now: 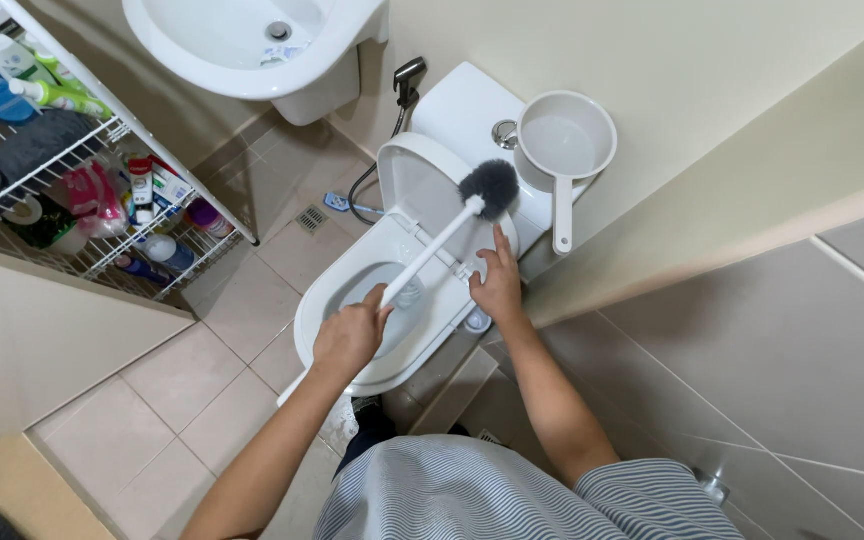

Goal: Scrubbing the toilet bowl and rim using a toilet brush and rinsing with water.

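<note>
My left hand (352, 335) is closed around the lower end of a toilet brush's white handle (430, 250). The brush's dark grey bristle head (490, 187) is raised up against the lifted lid (414, 180) of a white toilet (337, 345). My right hand (500, 285) rests with its fingers spread on the right edge of the raised seat, beside the brush handle. The bowl below holds water. Both forearms reach in from the bottom of the view, over a striped garment.
A white dipper (565, 145) sits on the toilet tank (457, 105). A bidet sprayer (409, 78) hangs beside the tank. A white sink (252, 45) is at the top. On the left, a wire rack (72, 165) holds several bottles. A drain (310, 218) is set in the tiled floor.
</note>
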